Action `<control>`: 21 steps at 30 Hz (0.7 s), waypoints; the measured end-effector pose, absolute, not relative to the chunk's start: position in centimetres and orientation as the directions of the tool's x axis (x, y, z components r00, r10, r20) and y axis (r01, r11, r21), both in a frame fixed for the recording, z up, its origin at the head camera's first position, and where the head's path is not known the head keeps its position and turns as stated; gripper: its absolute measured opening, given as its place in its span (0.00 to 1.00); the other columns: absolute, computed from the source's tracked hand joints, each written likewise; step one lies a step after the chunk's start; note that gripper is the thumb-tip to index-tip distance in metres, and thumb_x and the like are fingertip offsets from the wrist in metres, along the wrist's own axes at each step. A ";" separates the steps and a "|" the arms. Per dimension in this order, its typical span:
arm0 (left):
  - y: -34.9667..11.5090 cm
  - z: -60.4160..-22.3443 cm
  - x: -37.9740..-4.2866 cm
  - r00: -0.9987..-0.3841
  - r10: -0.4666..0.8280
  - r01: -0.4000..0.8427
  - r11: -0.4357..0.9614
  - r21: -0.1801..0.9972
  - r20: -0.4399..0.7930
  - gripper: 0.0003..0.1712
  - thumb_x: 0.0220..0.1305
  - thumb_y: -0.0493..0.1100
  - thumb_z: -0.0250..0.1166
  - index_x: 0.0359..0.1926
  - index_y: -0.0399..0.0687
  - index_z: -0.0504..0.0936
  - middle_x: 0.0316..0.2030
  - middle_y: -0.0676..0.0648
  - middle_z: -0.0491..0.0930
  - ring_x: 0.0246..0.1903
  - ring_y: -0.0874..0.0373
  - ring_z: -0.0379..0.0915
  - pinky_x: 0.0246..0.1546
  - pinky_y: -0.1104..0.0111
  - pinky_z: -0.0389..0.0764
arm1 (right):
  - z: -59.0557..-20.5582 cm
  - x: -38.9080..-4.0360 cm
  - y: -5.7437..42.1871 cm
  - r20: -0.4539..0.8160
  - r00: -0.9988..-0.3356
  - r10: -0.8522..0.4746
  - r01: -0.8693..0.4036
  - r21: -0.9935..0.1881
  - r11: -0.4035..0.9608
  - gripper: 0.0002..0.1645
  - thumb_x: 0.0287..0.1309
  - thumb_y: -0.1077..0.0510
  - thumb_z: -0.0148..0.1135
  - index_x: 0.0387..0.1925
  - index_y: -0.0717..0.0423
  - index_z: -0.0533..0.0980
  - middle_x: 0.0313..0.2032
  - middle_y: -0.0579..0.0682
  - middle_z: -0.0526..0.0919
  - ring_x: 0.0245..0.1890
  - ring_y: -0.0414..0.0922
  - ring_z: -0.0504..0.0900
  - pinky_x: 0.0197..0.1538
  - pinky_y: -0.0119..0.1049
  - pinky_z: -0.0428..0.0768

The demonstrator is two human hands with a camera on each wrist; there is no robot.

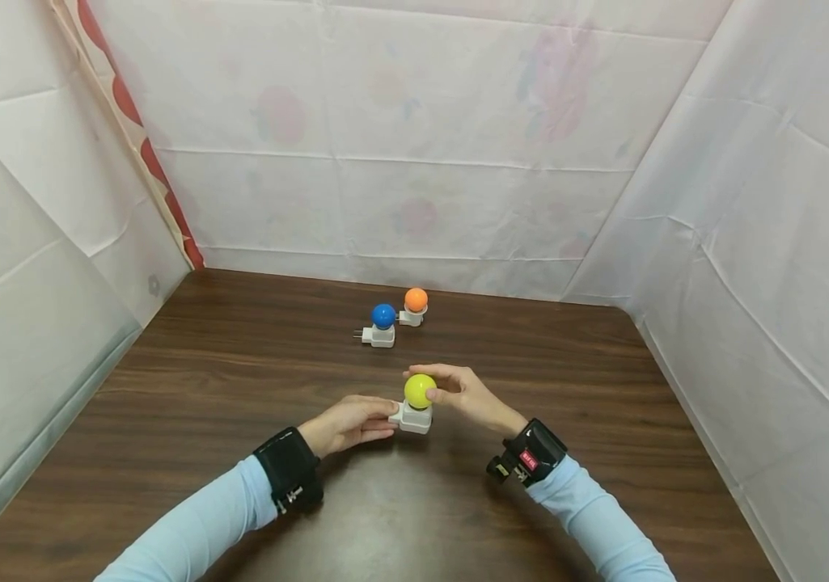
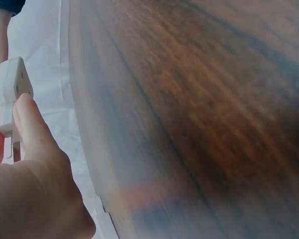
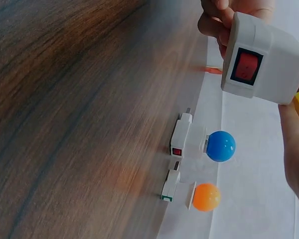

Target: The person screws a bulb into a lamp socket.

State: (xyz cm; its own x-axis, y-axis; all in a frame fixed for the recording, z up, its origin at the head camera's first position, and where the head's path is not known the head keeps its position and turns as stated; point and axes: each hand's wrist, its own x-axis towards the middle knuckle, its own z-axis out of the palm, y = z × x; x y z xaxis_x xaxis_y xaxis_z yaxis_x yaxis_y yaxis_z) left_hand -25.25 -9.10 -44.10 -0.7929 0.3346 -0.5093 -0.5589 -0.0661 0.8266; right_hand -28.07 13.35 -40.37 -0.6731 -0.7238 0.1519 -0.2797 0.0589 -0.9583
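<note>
A white plug-in lamp holder (image 1: 416, 419) with a yellow bulb (image 1: 420, 390) upright in its top is held between both hands. My left hand (image 1: 353, 423) pinches the plug side of the holder between thumb and fingers. From the right, my right hand (image 1: 467, 394) grips the yellow bulb, thumb in front and fingers behind. A red rocker switch (image 3: 246, 66) shows on the holder's side in the right wrist view. In the left wrist view, the left thumb (image 2: 35, 124) lies along the white holder (image 2: 12, 84); the bulb is out of sight there.
Farther back on the dark wood table (image 1: 239, 364) stand two similar white holders, one with a blue bulb (image 1: 383, 316), the other with an orange bulb (image 1: 416, 300). The blue one's plug pins point left. White sheeting (image 1: 414, 202) walls the table at the back and both sides.
</note>
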 end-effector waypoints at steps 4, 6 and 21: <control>-9.0 -44.2 -25.2 -0.802 0.328 -0.548 -0.074 0.833 -0.499 0.27 0.63 0.42 0.59 0.57 0.29 0.68 0.35 0.48 0.80 0.33 0.61 0.79 0.44 0.67 0.83 | -40.5 -28.1 13.3 0.150 -0.691 -0.707 -0.279 -0.958 0.070 0.25 0.62 0.62 0.53 0.60 0.62 0.66 0.58 0.63 0.71 0.54 0.43 0.75 0.55 0.31 0.77; -8.9 -44.3 -25.3 -0.809 0.318 -0.544 -0.085 0.835 -0.495 0.25 0.63 0.41 0.59 0.56 0.29 0.69 0.34 0.48 0.80 0.33 0.61 0.79 0.44 0.68 0.83 | -40.6 -28.1 13.3 0.143 -0.703 -0.696 -0.275 -0.958 0.080 0.25 0.62 0.62 0.53 0.60 0.62 0.66 0.58 0.64 0.70 0.54 0.43 0.75 0.55 0.31 0.77; -8.6 -44.6 -25.2 -0.832 0.216 -0.545 -0.154 0.824 -0.510 0.26 0.60 0.41 0.62 0.55 0.29 0.69 0.37 0.44 0.78 0.33 0.61 0.78 0.46 0.65 0.82 | -41.4 -27.6 12.5 0.069 -0.860 -0.505 -0.171 -0.972 0.159 0.27 0.54 0.60 0.63 0.56 0.63 0.70 0.54 0.60 0.75 0.47 0.49 0.80 0.48 0.33 0.82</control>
State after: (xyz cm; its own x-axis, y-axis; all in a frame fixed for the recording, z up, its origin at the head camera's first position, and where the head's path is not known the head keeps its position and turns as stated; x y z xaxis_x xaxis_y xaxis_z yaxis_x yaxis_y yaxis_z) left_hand -25.22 -8.59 -44.58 -0.8324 0.2164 -0.5102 -0.5451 -0.1539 0.8241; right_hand -27.64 12.51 -41.43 -0.8605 -0.5048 0.0690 -0.1715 0.1593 -0.9722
